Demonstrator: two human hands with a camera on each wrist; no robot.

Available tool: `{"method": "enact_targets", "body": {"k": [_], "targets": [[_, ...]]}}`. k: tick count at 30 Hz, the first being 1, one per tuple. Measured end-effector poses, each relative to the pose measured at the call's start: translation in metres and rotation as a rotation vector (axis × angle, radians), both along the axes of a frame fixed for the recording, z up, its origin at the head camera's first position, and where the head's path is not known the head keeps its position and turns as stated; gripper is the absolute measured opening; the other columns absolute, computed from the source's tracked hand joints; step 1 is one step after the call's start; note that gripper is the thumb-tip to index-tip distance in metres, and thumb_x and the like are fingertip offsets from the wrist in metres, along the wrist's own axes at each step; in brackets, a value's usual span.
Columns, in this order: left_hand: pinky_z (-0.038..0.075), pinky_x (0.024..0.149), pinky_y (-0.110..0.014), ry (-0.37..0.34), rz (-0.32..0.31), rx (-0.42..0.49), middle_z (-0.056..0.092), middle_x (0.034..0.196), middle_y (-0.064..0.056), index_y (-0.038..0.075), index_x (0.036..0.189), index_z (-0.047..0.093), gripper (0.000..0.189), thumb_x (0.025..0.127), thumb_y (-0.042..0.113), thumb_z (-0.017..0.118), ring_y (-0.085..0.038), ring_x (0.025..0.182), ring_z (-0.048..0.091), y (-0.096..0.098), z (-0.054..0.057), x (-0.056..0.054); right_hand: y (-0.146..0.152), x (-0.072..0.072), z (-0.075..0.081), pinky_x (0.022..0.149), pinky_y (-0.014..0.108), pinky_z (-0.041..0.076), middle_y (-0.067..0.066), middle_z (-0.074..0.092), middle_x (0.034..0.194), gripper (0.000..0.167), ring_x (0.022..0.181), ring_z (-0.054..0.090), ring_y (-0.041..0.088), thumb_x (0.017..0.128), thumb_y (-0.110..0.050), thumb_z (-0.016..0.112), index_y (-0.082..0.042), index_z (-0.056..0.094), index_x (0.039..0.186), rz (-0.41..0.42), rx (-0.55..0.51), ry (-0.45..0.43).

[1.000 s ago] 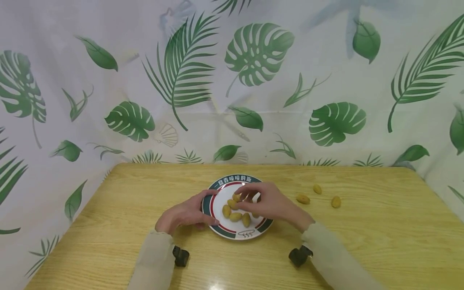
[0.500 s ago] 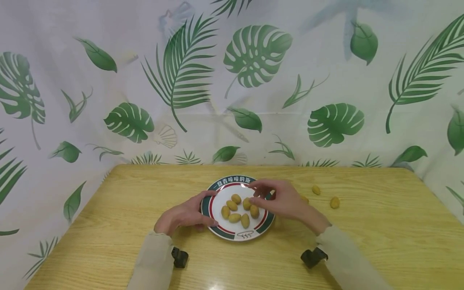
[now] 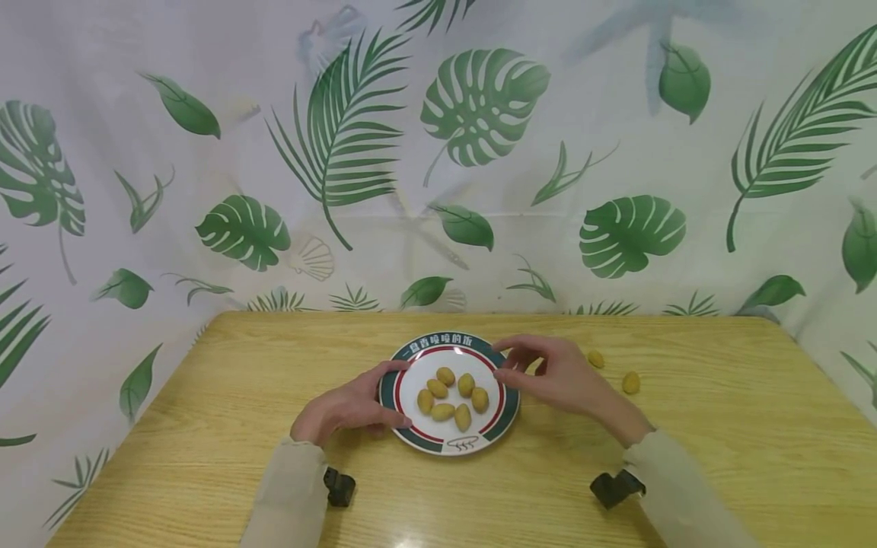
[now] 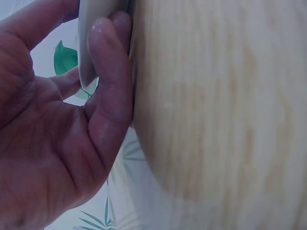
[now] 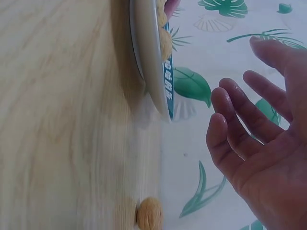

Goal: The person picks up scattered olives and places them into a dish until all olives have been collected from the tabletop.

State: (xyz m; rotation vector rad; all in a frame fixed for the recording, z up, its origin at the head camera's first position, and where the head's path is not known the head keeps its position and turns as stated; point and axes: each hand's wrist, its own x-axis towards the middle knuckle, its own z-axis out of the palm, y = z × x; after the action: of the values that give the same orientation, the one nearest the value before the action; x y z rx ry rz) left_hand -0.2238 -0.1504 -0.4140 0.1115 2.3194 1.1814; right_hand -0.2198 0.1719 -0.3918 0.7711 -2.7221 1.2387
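Yellow nut-like pieces [image 3: 467, 385] on a red-banded plate [image 3: 507, 415] in the grip of left fingers [image 4: 111, 72], loose right fingers [image 5: 250, 111] opposite.

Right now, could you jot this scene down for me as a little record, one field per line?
Plate: round, white, with a red ring, dark green band and lettering
On the plate: seven small oval yellow nuts or fruits; can't tell which
Off the plate: two similar pieces visible from the head, to its right
Left hand: grips the plate's left edge
Right hand: hovers near the plate's right edge, holding nothing
Table: wood-grained
Backdrop: white, green leaf print
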Motion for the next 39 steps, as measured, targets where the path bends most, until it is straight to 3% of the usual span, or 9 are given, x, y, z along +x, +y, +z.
{"method": "enact_targets", "body": {"k": [8, 16, 33, 39], "targets": [[0.052, 0.069, -0.028, -0.005, -0.002, -0.007, 0.048, 0.139, -0.014, 0.029, 0.155, 0.038, 0.089, 0.081, 0.019, 0.087, -0.021, 0.089, 0.062, -0.001, 0.0, 0.0, 0.017, 0.001, -0.003, 0.072, 0.025, 0.056, -0.005, 0.072, 0.092, 0.033, 0.084, 0.063, 0.008, 0.092, -0.024, 0.078, -0.015, 0.071, 0.123, -0.041, 0.028, 0.019], [0.051, 0.07, -0.028, -0.002, -0.002, -0.004, 0.049, 0.139, -0.013, 0.027, 0.154, 0.039, 0.088, 0.081, 0.019, 0.087, -0.022, 0.092, 0.061, 0.001, 0.001, 0.001, 0.035, 0.004, -0.004, 0.073, 0.025, 0.056, -0.005, 0.073, 0.091, 0.031, 0.082, 0.064, 0.005, 0.092, -0.024, 0.078, -0.015, 0.072, 0.12, -0.085, 0.024, 0.034], [0.051, 0.069, -0.028, 0.001, 0.006, -0.001, 0.049, 0.138, -0.013, 0.027, 0.154, 0.04, 0.087, 0.081, 0.018, 0.086, -0.022, 0.094, 0.061, 0.002, 0.001, 0.001, 0.073, 0.005, -0.011, 0.067, 0.025, 0.054, 0.0, 0.073, 0.094, 0.037, 0.082, 0.067, 0.011, 0.093, -0.031, 0.076, -0.012, 0.07, 0.124, -0.174, 0.091, -0.05], [0.052, 0.07, -0.028, 0.0, 0.007, -0.009, 0.049, 0.139, -0.012, 0.028, 0.154, 0.04, 0.087, 0.081, 0.019, 0.087, -0.023, 0.102, 0.059, 0.002, 0.0, 0.0, 0.08, 0.004, -0.011, 0.074, 0.025, 0.054, 0.0, 0.073, 0.097, 0.041, 0.087, 0.067, 0.013, 0.092, -0.037, 0.077, -0.013, 0.07, 0.125, -0.215, 0.127, -0.074]]}}
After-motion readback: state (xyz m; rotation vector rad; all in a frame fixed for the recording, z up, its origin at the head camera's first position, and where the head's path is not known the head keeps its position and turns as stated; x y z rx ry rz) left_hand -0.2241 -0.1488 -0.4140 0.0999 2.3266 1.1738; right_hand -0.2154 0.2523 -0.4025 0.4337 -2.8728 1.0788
